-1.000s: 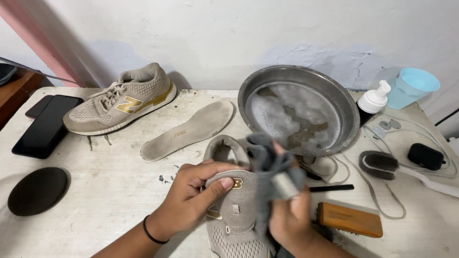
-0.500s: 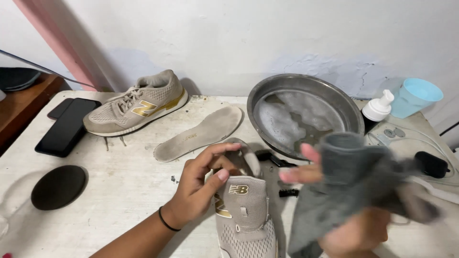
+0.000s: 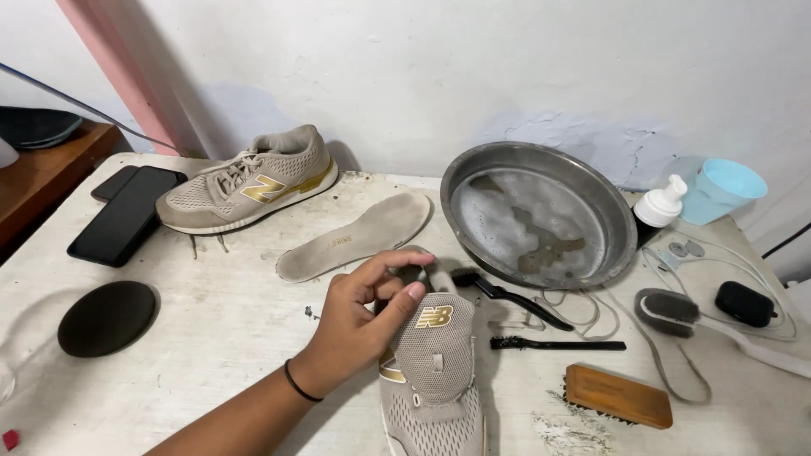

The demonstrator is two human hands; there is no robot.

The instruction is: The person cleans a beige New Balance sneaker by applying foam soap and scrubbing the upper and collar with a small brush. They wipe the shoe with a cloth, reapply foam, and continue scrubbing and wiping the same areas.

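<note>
A beige sneaker with gold logos (image 3: 432, 371) lies toe toward me at the bottom centre of the white table. My left hand (image 3: 363, 319) grips it at the top of the tongue, thumb and fingers pinched around the collar. A black band is on that wrist. My right hand is out of view, and so is the grey cloth. The matching second sneaker (image 3: 249, 181) stands at the back left, with a loose grey insole (image 3: 355, 235) lying between the two shoes.
A metal basin (image 3: 536, 215) with soapy water leans at the back. Right of the shoe lie two thin black brushes (image 3: 557, 344), a wooden brush (image 3: 617, 395) and a grey brush (image 3: 676, 308). A pump bottle (image 3: 661, 203), a blue cup (image 3: 722, 190), phones (image 3: 127, 211) and a black disc (image 3: 107, 317) are around.
My right hand, which held a grey cloth over the shoe, has swung off to the right and left the view. My left hand stays on the shoe's tongue.
</note>
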